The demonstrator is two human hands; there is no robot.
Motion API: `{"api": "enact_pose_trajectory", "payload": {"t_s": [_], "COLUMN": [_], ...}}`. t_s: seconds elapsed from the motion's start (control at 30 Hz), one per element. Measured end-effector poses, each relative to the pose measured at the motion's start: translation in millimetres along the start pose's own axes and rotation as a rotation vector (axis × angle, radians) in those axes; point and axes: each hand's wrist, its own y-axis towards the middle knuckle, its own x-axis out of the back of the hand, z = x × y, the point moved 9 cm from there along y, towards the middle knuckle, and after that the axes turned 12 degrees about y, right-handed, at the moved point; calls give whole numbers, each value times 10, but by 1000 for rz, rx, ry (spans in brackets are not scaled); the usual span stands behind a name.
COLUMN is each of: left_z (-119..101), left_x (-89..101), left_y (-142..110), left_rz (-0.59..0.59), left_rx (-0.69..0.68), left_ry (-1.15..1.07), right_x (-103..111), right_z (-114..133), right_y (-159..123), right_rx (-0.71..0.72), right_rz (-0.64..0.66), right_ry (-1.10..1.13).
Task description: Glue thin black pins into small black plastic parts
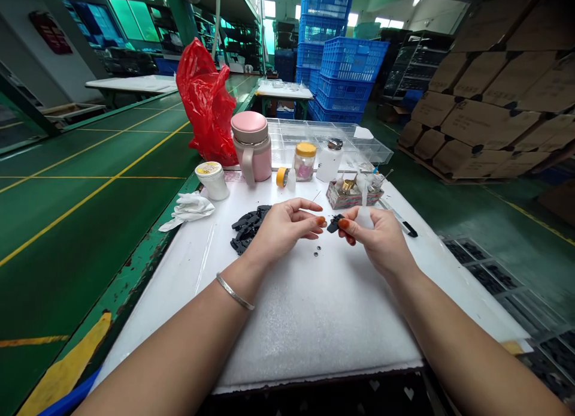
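Between the thumb and fingers of my right hand [375, 233] is a small black plastic part [335, 223]. A white nozzle bottle [365, 215] shows at that hand; whether it is held or stands behind, I cannot tell. My left hand [291, 225] is just left of the part, its thumb against a fingertip and its index finger stretched above. Anything in that pinch is too small to make out. Two tiny dark round pieces [317, 252] lie on the white foam sheet [309, 320] below the hands. Beside my left wrist is a pile of black plastic parts [247, 227], partly hidden.
Along the back stand a white tub [212, 181], pink mug [253, 149], yellow-lidded jar [305, 161], white bottle [330, 160] and small tool box [353, 194]. White gloves [188, 211] and a red bag [204, 104] are left; a cutter knife [404, 222] lies right.
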Motion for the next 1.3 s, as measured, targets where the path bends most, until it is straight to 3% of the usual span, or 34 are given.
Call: {"api": "enact_pose_trajectory", "payload": {"t_s": [0.13, 0.3, 0.47, 0.63, 0.77, 0.9, 1.0, 1.3], "left_z": [-22, -21, 95, 117, 97, 112, 78, 167], "left_x": [90, -139, -242, -308, -243, -86, 32, 59], "left_y": [17, -22, -26, -24, -13, 3, 13, 17], "left_rz": [-32, 106, 139, 179, 172, 140, 75, 41], "left_rx": [-12, -137, -167, -210, -116, 69, 98, 154], "left_ry": [393, 903, 1097, 1141, 944, 378, 57, -284], "right_x": [140, 147, 53, 36, 31, 1, -37, -126], "right_z": [91, 152, 176, 196, 202, 224, 240, 269], "right_y": [9, -2, -13, -9, -19, -35, -46, -79], "right_rx": [53, 88, 77, 87, 94, 111, 112, 115], "right_rz": [-66, -57, -15, -13, -2, 23, 44, 99], "right_ry": [0, -9, -37, -63, -102, -155, -184, -196]}}
